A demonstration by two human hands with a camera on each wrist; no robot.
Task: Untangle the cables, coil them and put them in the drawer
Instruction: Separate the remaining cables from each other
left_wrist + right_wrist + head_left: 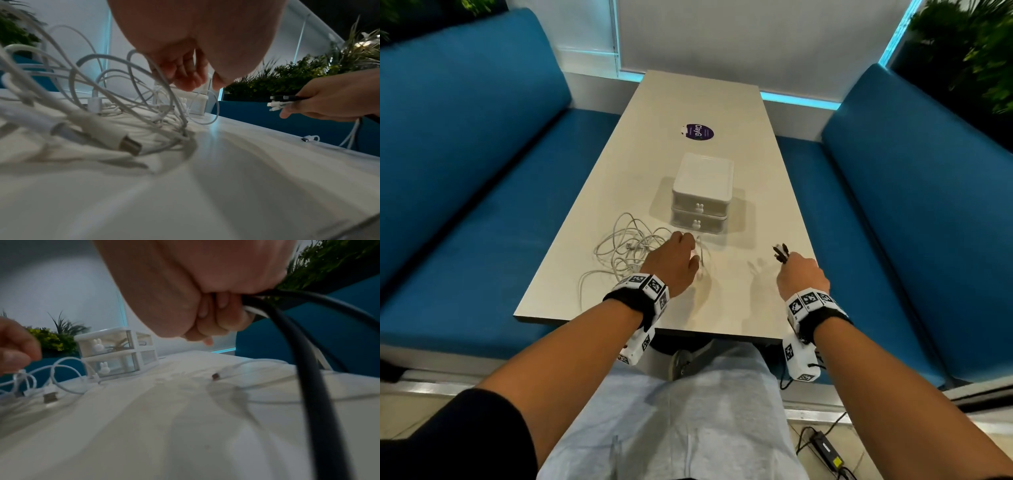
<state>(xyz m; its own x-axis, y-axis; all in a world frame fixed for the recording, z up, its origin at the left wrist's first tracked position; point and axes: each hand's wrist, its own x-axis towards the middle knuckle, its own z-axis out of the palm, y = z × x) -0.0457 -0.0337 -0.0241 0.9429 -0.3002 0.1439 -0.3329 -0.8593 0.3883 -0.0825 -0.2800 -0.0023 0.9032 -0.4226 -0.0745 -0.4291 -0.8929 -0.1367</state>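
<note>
A tangle of white cables (625,250) (107,97) lies on the pale table (722,301), left of a white two-drawer box (702,192) (117,353) whose two drawers are closed. My left hand (678,262) (189,78) reaches down at the tangle's right edge, and its fingertips (14,356) pinch a thin white cable (22,378). My right hand (803,275) (207,308) is fisted round a bundle of black and white cable ends (780,254) (281,101). A thick black cable (300,363) hangs down from that fist.
A loose white cable with a connector (308,138) (216,376) lies on the table near the right hand. A purple sticker (698,132) sits beyond the drawer box. Blue benches (465,171) (914,205) flank the table. A power adapter (825,448) lies on the floor.
</note>
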